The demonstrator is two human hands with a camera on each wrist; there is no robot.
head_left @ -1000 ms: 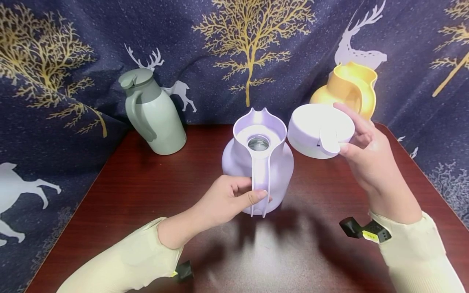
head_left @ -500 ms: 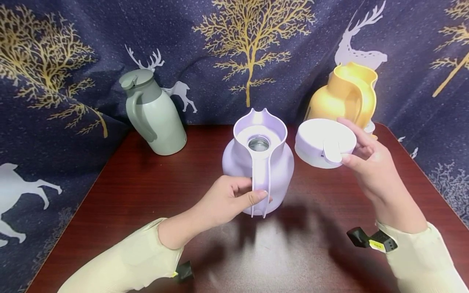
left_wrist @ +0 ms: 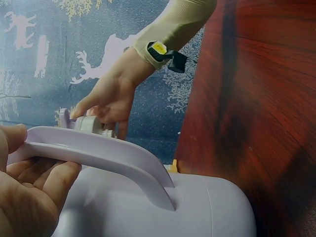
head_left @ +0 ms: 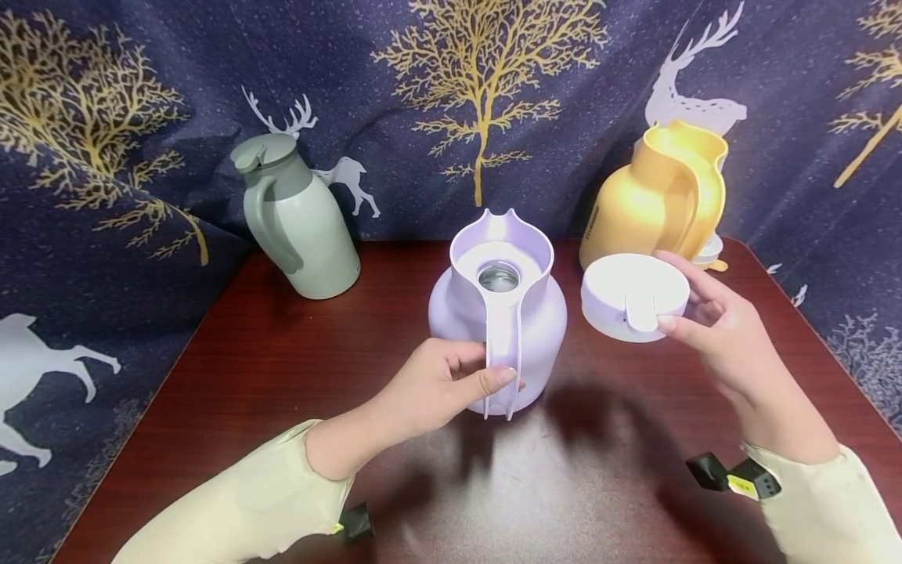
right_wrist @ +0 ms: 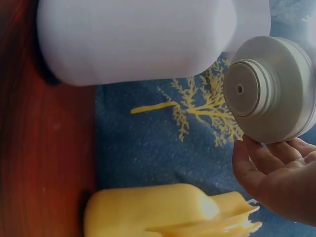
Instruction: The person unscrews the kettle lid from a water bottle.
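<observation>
I take the smooth, pale-lilac plastic jug with a rounded body (head_left: 543,337) as my landmark; it stands upright on the dark red-brown wooden table (head_left: 296,392). The left hand (head_left: 430,384) curls fingers and thumb round its long, ridged lilac handle (head_left: 502,325) — the right hold, I judge, since the bulging body looks stiff and slippery. The glassy opening (head_left: 499,276) hints at a fragile liner, so I'd spare it knocks and expect some weight.

Right of the jug, apart from it and above the table, the right hand (head_left: 726,329) pinches the round white-and-lilac plastic lid (head_left: 634,282) by its edge, thumb beside the lever (head_left: 640,315). I expect it to be light and rigid; the edge seems the surest place to grip. Its pale stepped plug (right_wrist: 242,89) shows clearly only from the right wrist.

Glare bleaches the lid's top, and I can't tell how full the jug is. Behind it to the right, the glossy yellow plastic jug (head_left: 627,207) half hides something small and white (head_left: 708,249) — unidentifiable to me.
</observation>
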